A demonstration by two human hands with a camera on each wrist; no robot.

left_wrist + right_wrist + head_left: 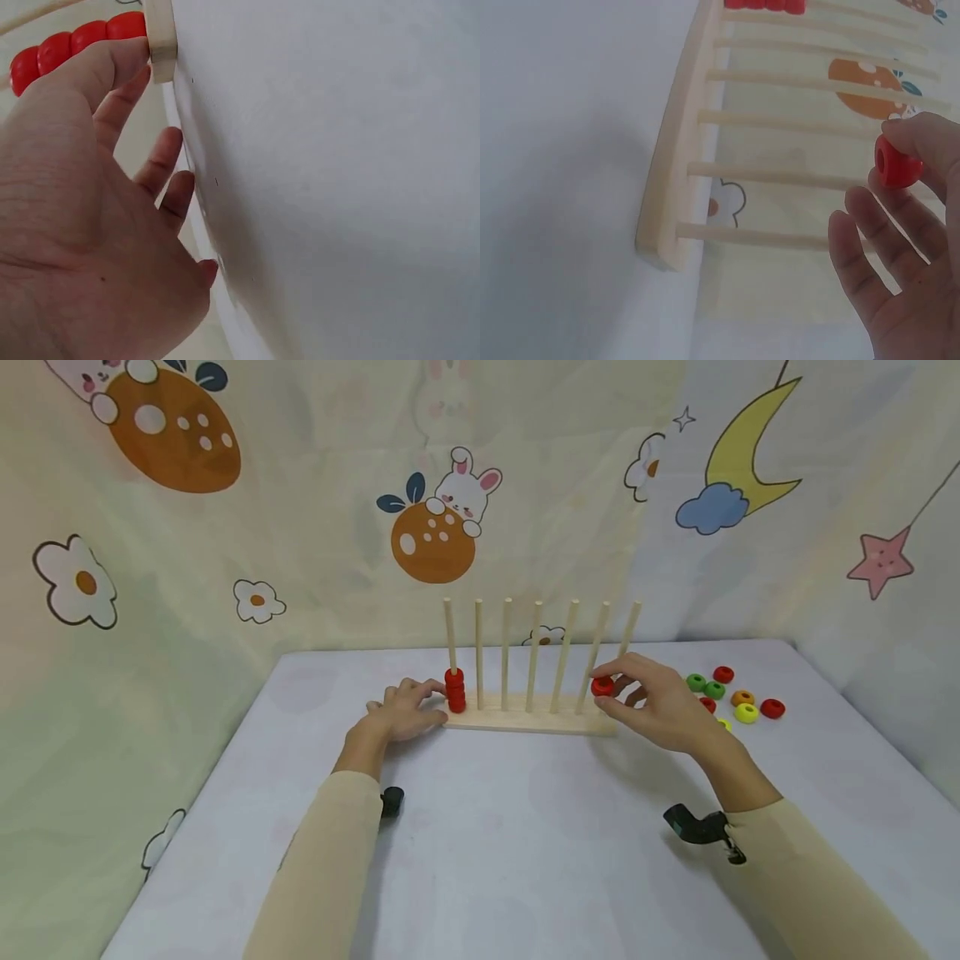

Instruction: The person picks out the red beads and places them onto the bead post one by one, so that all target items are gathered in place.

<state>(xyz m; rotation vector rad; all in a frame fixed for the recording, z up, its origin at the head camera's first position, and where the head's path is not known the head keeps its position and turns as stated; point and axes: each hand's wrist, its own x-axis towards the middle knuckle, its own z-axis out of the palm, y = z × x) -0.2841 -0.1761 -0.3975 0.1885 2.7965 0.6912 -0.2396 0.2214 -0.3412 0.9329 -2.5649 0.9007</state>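
Observation:
A wooden peg rack stands on the table with a row of upright pegs. Several red beads are stacked on its leftmost peg. At that end, my left hand holds the base between thumb and forefinger, its other fingers spread loosely, as the left wrist view shows. My right hand pinches a single red bead between thumb and forefinger, in front of the pegs at the right end. The bead's hole faces toward the base side in the right wrist view. The other fingers of that hand are extended.
Loose beads lie on the table right of the rack, partly behind my right hand: green, orange, yellow and red. A printed cloth hangs behind the table. Black wrist-camera mounts stick out at both sleeves.

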